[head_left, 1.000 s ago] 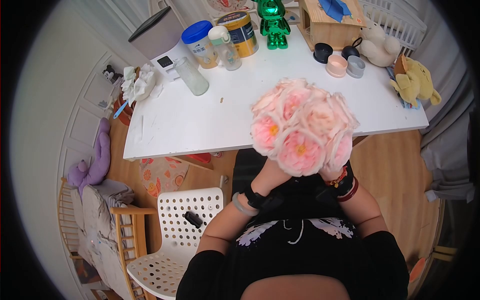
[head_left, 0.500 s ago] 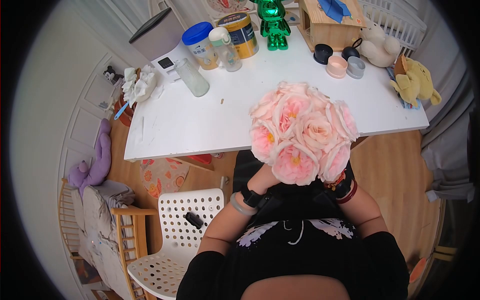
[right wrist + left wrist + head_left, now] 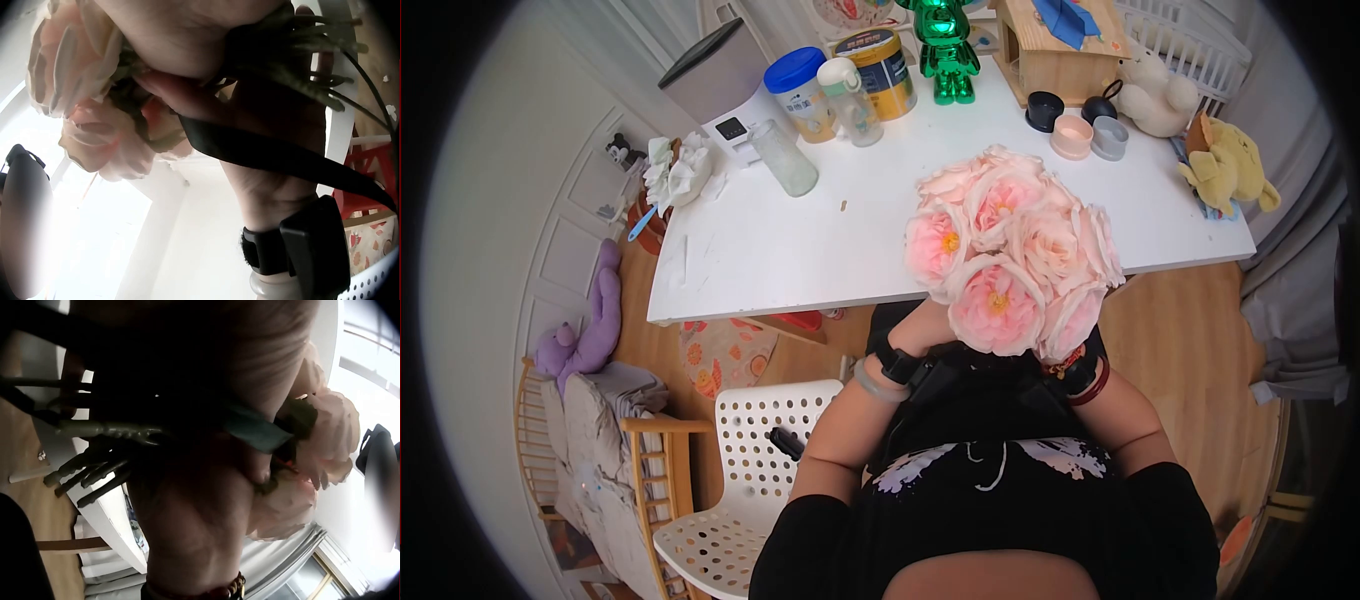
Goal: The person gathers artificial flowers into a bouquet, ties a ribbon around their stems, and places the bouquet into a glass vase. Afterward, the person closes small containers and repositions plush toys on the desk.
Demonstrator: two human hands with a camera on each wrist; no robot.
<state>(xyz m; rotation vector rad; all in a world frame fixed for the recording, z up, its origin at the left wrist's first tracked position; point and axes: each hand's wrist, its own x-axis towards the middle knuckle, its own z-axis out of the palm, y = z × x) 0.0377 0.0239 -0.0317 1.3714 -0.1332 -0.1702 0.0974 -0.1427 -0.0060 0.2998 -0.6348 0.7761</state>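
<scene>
A bouquet of pale pink roses [image 3: 998,298] is upright between both hands, over the desk's front edge. Its blooms hide most of the fingers from above. The left hand [image 3: 925,328] grips the green stems [image 3: 103,429] from one side. From the other side, the right hand [image 3: 194,512] closes round them, its wrist wearing a red and gold bracelet. A dark green ribbon [image 3: 250,149] passes by the fingers and trails away from the stems in the right wrist view. In the left wrist view the stem ends stick out below the hands.
On the white desk [image 3: 730,250] stand a glass vase [image 3: 785,160], a blue-lidded tub [image 3: 800,90], a bottle [image 3: 852,105], a green figure [image 3: 948,50], small cups [image 3: 1072,137] and a yellow plush [image 3: 1232,165]. A white chair [image 3: 745,460] is at the left.
The bouquet first dipped towards the body, then rose back a little towards the desk, turning slightly. The left wrist has shifted a little left and up. Both hands still hold the stems.
</scene>
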